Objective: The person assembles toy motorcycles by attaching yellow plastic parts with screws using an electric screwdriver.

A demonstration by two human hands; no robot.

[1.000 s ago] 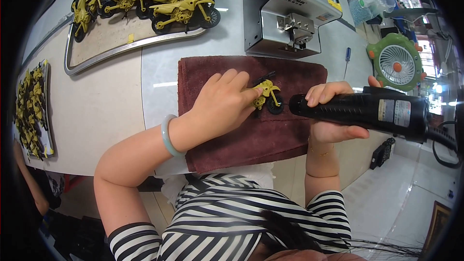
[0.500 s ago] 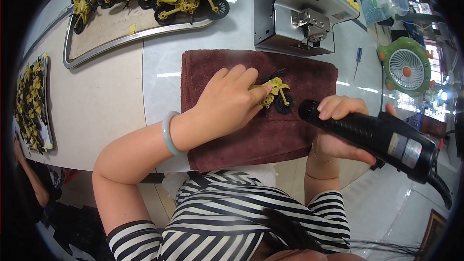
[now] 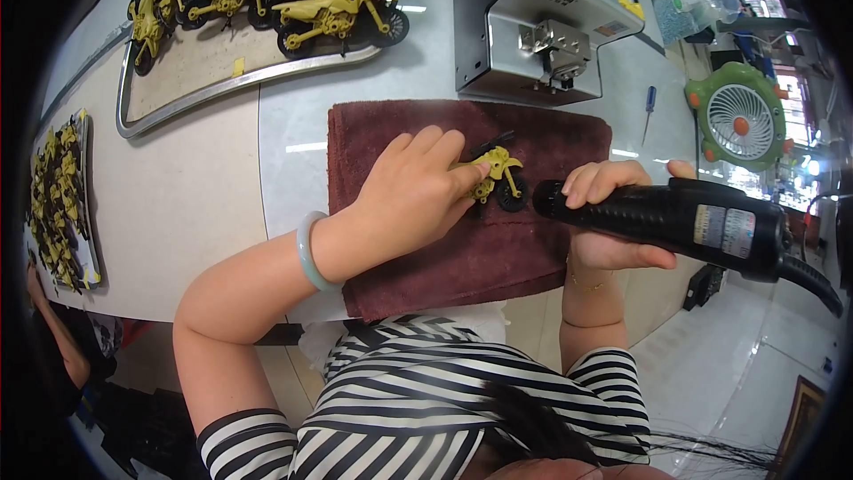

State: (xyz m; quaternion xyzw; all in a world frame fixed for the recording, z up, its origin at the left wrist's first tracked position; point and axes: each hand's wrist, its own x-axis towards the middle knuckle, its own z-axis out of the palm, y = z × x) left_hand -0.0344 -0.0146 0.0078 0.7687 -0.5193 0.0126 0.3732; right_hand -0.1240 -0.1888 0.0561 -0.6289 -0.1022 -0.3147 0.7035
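Observation:
My left hand (image 3: 418, 185) is closed on a yellow toy motorcycle (image 3: 498, 164) with black wheels, holding it on a folded maroon towel (image 3: 400, 276). The hand covers the toy's rear part; its front wheel points right. My right hand (image 3: 613, 222) is wrapped round a black corded electric screwdriver (image 3: 675, 213), with a label on its body. Lying nearly level, the tool has its narrow left end close to the toy's front wheel, apart from it. No bit can be made out at that end.
Several yellow toy motorcycles (image 3: 329, 13) fill a metal-rimmed tray (image 3: 200, 100) at the far left. More yellow and black parts lie on another tray (image 3: 89, 249). Behind the towel stands a grey machine (image 3: 533, 27). A blue-handled screwdriver (image 3: 650, 100) and green fan (image 3: 740, 116) are to the right.
My right hand has tilted the electric screwdriver closer to level, its cord end rising. My left hand still holds the toy motorcycle. The whole view has shifted slightly.

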